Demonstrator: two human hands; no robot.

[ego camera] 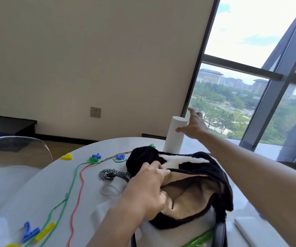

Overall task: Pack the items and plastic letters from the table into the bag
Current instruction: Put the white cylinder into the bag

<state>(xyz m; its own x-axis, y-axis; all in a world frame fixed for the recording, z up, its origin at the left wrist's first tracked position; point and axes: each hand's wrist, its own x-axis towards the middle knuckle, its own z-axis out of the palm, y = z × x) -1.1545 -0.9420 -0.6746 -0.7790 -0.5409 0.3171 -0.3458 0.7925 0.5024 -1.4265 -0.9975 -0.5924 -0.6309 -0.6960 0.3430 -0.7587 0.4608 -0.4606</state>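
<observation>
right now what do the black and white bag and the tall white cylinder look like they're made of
Black and white fuzzy bag: soft plush fleece outside, going by its fluffy nap, with a smooth tan fabric lining. Tall white cylinder: smooth and matte, probably plastic or cardboard; the view cannot settle which.

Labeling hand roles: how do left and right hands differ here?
Left hand grips the bag rim, fingers curled; right hand is spread open, holding nothing. Left is near, low over the table; right is stretched far out beside the white tube. Both are bare.
</observation>
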